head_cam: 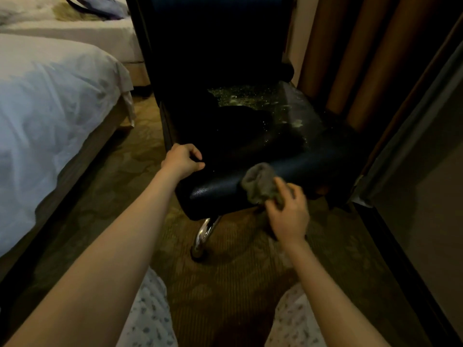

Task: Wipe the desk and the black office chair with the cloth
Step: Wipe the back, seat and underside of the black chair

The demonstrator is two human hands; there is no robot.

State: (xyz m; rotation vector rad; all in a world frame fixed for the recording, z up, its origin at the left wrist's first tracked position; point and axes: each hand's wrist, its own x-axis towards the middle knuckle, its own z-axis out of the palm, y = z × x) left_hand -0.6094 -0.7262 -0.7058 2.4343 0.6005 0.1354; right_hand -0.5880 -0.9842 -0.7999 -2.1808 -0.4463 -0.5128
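dim bedroom with patterned carpet (125, 191) underfoot, a white-sheeted bed (50, 108) on the left and brown curtains (350, 58) on the right. between them stands the black office chair (313, 161), its seat facing the camera, with one chrome leg (205, 234) showing under the front edge. pale specks and smears (250, 98) cover the back right part of the seat. the right hand (288, 214) grips a bunched grey cloth (260, 186), thumb on top, and presses it against the seat's rounded front edge. the left hand (183, 159) rests on the seat's front left corner with its fingers curled in; whether it clasps the edge or only lies there i cannot tell. both forearms are bare, and legs in pale printed trousers (150, 309) show at the bottom.
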